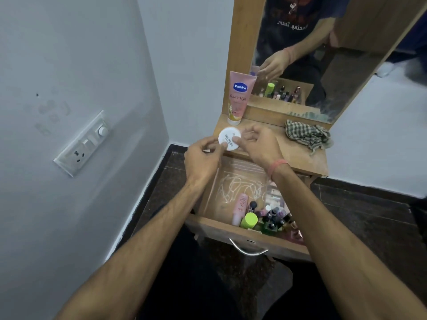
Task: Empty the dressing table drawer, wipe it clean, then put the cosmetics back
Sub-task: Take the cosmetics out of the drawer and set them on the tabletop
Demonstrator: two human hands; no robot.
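The wooden drawer (231,232) of the dressing table stands pulled out below my arms. Several small cosmetics crowd its near right corner, among them a green-capped bottle (249,220) and a pink tube (240,210). A clear bag of white cords (238,185) lies in the back half. Over the tabletop's left edge, a round white jar (227,137) is held by my left hand (203,160) and my right hand (256,144), fingers of both on its lid. A pink Vaseline tube (240,95) stands upright on the tabletop. A checked cloth (307,135) lies crumpled at the right.
A mirror (323,54) rises behind the wooden tabletop (298,158) and reflects the person and the drawer. A wall with a switch and socket plate (85,144) is close on the left. Dark stone floor (369,215) surrounds the table. A metal handle (248,249) hangs on the drawer front.
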